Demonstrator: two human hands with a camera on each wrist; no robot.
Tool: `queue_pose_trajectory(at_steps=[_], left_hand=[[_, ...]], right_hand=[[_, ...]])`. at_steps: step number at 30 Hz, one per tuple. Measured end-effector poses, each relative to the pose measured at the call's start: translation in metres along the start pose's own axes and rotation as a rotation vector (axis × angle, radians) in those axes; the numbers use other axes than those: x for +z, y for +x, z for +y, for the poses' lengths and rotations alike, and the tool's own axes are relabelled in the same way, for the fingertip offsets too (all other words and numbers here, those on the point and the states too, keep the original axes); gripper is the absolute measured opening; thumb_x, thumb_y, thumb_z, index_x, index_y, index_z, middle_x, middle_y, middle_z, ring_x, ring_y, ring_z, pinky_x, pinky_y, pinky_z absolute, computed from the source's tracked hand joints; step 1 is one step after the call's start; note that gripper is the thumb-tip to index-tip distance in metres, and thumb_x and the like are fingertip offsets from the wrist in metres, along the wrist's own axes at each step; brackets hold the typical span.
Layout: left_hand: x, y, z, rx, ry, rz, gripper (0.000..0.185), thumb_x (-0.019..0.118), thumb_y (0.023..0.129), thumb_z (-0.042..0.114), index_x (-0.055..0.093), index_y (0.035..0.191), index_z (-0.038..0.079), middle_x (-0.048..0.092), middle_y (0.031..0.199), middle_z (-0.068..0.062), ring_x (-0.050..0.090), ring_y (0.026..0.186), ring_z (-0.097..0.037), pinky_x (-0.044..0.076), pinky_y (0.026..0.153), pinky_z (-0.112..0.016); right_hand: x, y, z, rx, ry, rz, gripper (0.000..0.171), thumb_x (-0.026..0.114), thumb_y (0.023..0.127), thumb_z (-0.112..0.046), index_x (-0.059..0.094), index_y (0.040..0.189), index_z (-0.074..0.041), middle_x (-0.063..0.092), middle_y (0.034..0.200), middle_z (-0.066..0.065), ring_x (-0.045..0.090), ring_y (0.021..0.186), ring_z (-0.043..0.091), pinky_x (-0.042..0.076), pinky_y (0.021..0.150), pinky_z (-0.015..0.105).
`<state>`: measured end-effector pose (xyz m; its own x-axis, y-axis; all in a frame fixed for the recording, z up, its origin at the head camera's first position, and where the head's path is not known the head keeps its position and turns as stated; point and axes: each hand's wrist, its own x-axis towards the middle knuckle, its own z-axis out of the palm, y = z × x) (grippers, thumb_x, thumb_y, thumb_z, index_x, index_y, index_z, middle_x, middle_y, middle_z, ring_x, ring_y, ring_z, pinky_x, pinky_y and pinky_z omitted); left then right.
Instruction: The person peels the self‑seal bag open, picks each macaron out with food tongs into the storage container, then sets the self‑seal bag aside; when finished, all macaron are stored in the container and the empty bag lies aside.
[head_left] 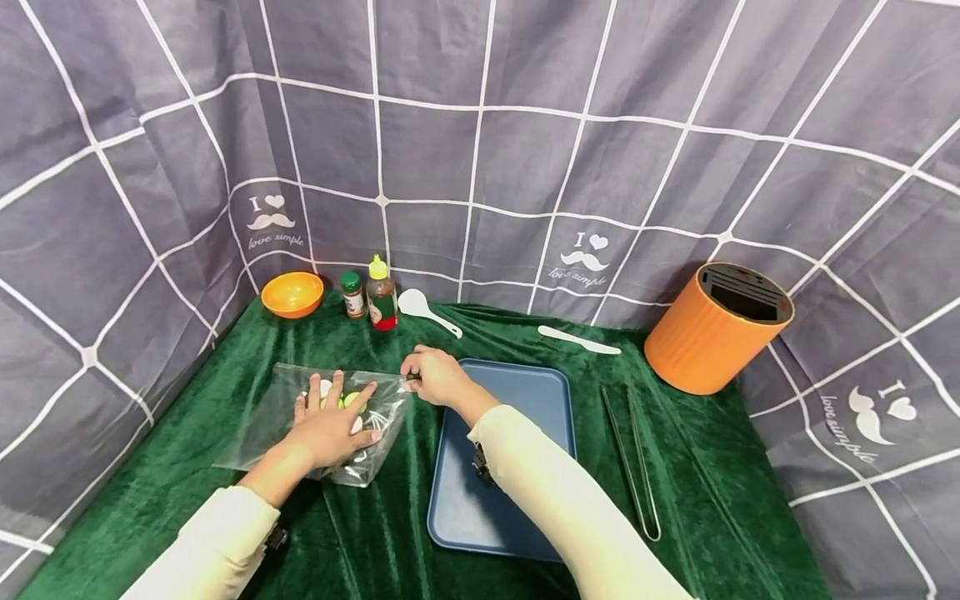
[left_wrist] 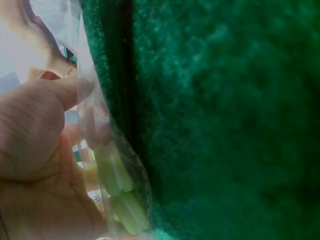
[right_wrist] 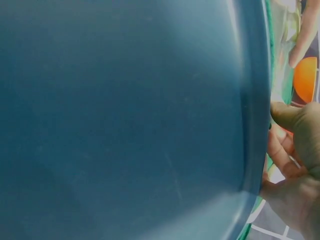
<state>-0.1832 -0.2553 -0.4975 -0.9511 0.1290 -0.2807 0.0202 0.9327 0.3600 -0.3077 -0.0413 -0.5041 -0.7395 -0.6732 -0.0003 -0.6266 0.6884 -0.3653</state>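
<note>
Cream sleeves (head_left: 562,483) nearest, I watch the left hand (head_left: 326,429) spread on a clear bag (head_left: 388,404), the right hand (head_left: 438,377) pinching its corner.

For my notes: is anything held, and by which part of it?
The right hand pinches the clear bag by its far right corner; the left hand rests on it.

We see a person dressed in pale cream, the left sleeve (head_left: 213,537) and right sleeve (head_left: 558,487) matching, both long, plain and loosely cut, with soft creases toward the ends. Below the openings, we find the left hand (head_left: 326,433) and right hand (head_left: 438,375) bare. Near each wrist we spot a small black device, one on the left arm (head_left: 276,536), another on the right (head_left: 482,462), their details too small to read.
</note>
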Motion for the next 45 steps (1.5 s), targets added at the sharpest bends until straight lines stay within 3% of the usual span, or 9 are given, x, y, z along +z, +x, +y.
queue_pose_trajectory(at_steps=[12, 17, 24, 32, 39, 42, 45], left_hand=[[0.001, -0.006, 0.001, -0.016, 0.027, 0.008, 0.085, 0.067, 0.108, 0.055, 0.03, 0.177, 0.021, 0.001, 0.18, -0.039, -0.01, 0.163, -0.071, 0.008, 0.124, -0.089], [0.004, -0.004, -0.003, -0.003, 0.004, 0.025, 0.086, 0.067, 0.107, 0.057, 0.031, 0.176, 0.022, 0.002, 0.181, -0.038, -0.01, 0.163, -0.07, 0.007, 0.123, -0.09], [0.013, 0.006, -0.016, 0.015, -0.001, 0.071, 0.092, 0.065, 0.102, 0.07, 0.033, 0.176, 0.025, 0.004, 0.182, -0.036, -0.009, 0.164, -0.069, 0.007, 0.123, -0.091], [0.001, -0.002, -0.001, -0.027, 0.026, 0.016, 0.085, 0.066, 0.107, 0.056, 0.03, 0.177, 0.024, 0.001, 0.182, -0.036, -0.011, 0.165, -0.067, 0.006, 0.126, -0.088], [-0.001, -0.003, 0.006, -0.041, 0.066, -0.007, 0.082, 0.063, 0.11, 0.053, 0.027, 0.178, 0.026, 0.0, 0.182, -0.036, -0.011, 0.164, -0.068, 0.009, 0.125, -0.088], [-0.001, 0.0, 0.005, -0.021, 0.055, -0.013, 0.08, 0.064, 0.109, 0.054, 0.029, 0.177, 0.03, -0.001, 0.182, -0.036, -0.011, 0.162, -0.071, 0.009, 0.123, -0.091], [-0.002, 0.004, 0.003, 0.006, 0.033, -0.027, 0.078, 0.066, 0.108, 0.055, 0.033, 0.176, 0.033, -0.003, 0.184, -0.031, -0.014, 0.16, -0.074, 0.007, 0.118, -0.095]], right_hand=[[0.0, 0.001, -0.005, -0.004, 0.005, 0.001, 0.016, 0.077, 0.106, -0.022, 0.081, 0.121, -0.018, 0.071, 0.113, 0.0, 0.07, 0.102, 0.016, 0.059, 0.094, 0.033], [-0.001, 0.002, -0.004, -0.025, 0.009, 0.036, 0.006, 0.076, 0.104, -0.013, 0.079, 0.108, -0.016, 0.07, 0.106, 0.001, 0.069, 0.099, 0.017, 0.058, 0.09, 0.034], [-0.004, 0.004, -0.001, -0.075, 0.006, 0.034, 0.014, 0.07, 0.104, -0.003, 0.072, 0.096, -0.013, 0.064, 0.094, 0.0, 0.06, 0.088, 0.016, 0.05, 0.08, 0.031], [-0.011, -0.003, 0.012, -0.1, 0.117, -0.003, 0.011, 0.068, 0.107, -0.003, 0.069, 0.1, -0.011, 0.066, 0.101, 0.005, 0.058, 0.088, 0.017, 0.05, 0.083, 0.032], [-0.015, -0.01, 0.022, -0.179, 0.125, -0.001, 0.009, 0.066, 0.109, -0.001, 0.069, 0.102, -0.007, 0.069, 0.102, 0.007, 0.061, 0.089, 0.019, 0.051, 0.083, 0.031], [-0.018, -0.012, 0.021, -0.194, 0.119, -0.038, 0.005, 0.066, 0.11, -0.005, 0.071, 0.11, -0.007, 0.07, 0.111, 0.009, 0.069, 0.097, 0.021, 0.057, 0.087, 0.033], [-0.021, -0.014, 0.016, -0.205, 0.105, -0.082, 0.014, 0.067, 0.11, -0.009, 0.075, 0.122, -0.009, 0.067, 0.124, 0.011, 0.069, 0.106, 0.024, 0.058, 0.092, 0.036]])
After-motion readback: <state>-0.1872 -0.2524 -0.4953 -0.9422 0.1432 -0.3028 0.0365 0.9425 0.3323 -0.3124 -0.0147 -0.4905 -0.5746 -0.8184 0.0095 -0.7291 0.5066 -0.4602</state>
